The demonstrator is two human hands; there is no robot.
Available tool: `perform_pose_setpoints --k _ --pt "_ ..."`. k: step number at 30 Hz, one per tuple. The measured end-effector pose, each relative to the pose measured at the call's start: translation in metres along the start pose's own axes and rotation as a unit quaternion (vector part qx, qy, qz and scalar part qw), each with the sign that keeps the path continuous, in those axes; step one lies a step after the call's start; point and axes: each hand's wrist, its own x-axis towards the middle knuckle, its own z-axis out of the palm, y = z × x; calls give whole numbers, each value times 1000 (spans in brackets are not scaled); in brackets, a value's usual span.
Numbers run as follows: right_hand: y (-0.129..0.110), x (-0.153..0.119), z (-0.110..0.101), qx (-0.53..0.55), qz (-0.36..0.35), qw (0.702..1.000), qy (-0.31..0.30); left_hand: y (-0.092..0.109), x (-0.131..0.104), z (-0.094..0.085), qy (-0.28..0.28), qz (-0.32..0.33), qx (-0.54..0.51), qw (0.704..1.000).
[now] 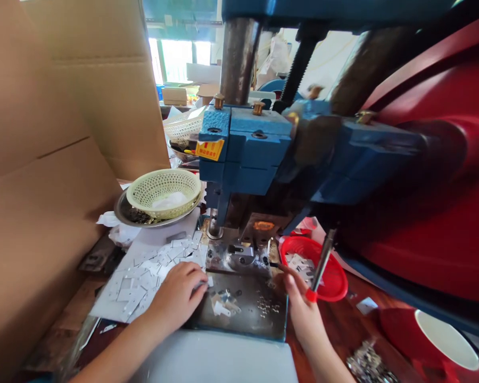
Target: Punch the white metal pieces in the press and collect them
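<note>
My left hand (179, 292) is closed, thumb and fingers pinching a small flat metal plate (210, 282) at the front left of the die. Beside it, many similar plates (143, 276) lie loose on a white sheet. My right hand (303, 306) is closed around a thin dark-tipped tool (274, 264), its tip at the right edge of the die. A metal rod with a red collar (321, 266) stands by that hand; whether I grip it cannot be told. Ahead, a silvery part sits on the steel die block (223, 260) under the blue press head (251, 154).
A red basket (341, 290) holds plates on the right. Large red wheel (435, 213) fills the right side. A pale green basket (163, 178) sits on a metal bowl. Cardboard (64, 133) walls the left. Small metal pieces (369, 364) lie at lower right.
</note>
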Motion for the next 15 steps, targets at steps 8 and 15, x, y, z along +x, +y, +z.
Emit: perform_pose_setpoints --k 8,15 --pt "-26 53 49 -181 -81 979 -41 -15 4 0 -24 -15 71 997" --pt "-9 31 -16 -83 -1 989 124 -12 3 2 -37 -10 21 999"
